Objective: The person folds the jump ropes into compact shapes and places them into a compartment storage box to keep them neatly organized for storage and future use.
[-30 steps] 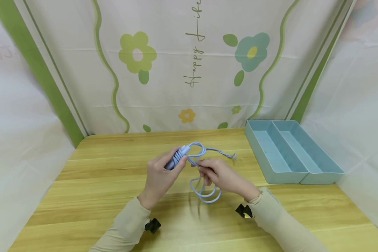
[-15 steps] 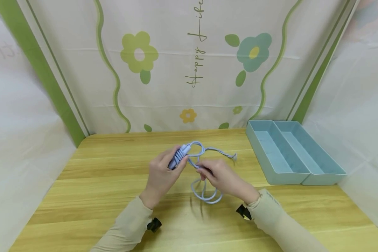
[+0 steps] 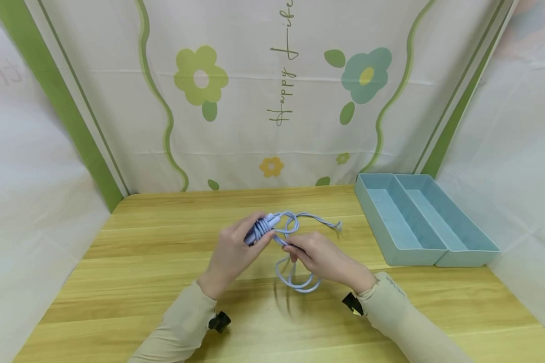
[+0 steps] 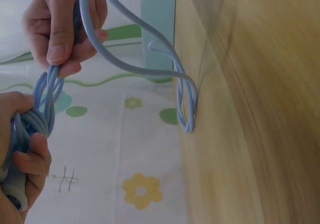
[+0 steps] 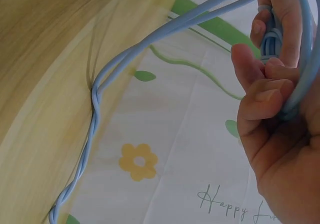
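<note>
A light-blue jump rope (image 3: 264, 228) is held above the table between both hands. My left hand (image 3: 229, 252) grips its handles, with several turns of rope wound round them; one handle (image 4: 14, 186) shows its hollow end in the left wrist view. My right hand (image 3: 320, 257) pinches doubled strands a short way to the right of that bundle. Between the hands the rope makes a small loop. More loose loops (image 3: 300, 289) hang below the right hand. A twisted tail (image 5: 90, 129) of rope trails off over the table, and its tip (image 3: 338, 225) lies beyond the right hand.
Two pale-blue open bins (image 3: 399, 252) stand side by side at the table's right back. The wooden table (image 3: 141, 282) meets a white flowered curtain (image 3: 245, 136) at the back, and curtains hang on both sides.
The wound bundle in my left hand has tilted and shifted slightly right, and the loop between the hands sits lower. My right hand and the rope's far tip have barely moved.
</note>
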### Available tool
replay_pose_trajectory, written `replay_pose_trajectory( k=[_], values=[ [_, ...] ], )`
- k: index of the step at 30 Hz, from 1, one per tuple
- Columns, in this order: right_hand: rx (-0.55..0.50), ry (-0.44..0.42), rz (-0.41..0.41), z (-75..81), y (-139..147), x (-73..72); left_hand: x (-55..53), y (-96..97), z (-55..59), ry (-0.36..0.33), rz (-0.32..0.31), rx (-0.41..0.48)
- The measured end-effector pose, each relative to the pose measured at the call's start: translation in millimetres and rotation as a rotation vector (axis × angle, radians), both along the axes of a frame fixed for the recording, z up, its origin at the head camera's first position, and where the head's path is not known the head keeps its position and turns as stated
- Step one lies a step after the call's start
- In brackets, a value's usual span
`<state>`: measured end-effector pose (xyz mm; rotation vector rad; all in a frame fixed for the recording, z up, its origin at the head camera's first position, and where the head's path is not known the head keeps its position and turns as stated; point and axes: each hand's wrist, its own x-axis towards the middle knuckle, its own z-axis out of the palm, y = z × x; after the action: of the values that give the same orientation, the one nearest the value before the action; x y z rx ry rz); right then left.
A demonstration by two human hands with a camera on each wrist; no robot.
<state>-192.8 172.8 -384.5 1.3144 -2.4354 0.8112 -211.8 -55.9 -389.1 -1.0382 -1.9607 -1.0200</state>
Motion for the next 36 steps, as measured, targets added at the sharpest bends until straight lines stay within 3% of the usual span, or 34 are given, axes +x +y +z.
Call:
replay_pose_trajectory(
  k=[9,18,29,36],
  values=[
    [0.036,-0.018,-0.032,5.0,1,2.5,-1.5,-4.2,3.0,0.084,-0.003,-0.071],
    [0.034,-0.059,-0.018,6.6,1,4.0,4.4,-2.9,2.1,0.255,0.126,-0.274],
    [-0.008,-0.119,0.017,6.8,-1,7.0,9.3,4.7,-4.6,0.231,0.132,-0.289],
    [-0.086,-0.103,0.054,8.6,0,3.9,9.7,4.7,-5.5,0.298,0.154,-0.311]
  ],
)
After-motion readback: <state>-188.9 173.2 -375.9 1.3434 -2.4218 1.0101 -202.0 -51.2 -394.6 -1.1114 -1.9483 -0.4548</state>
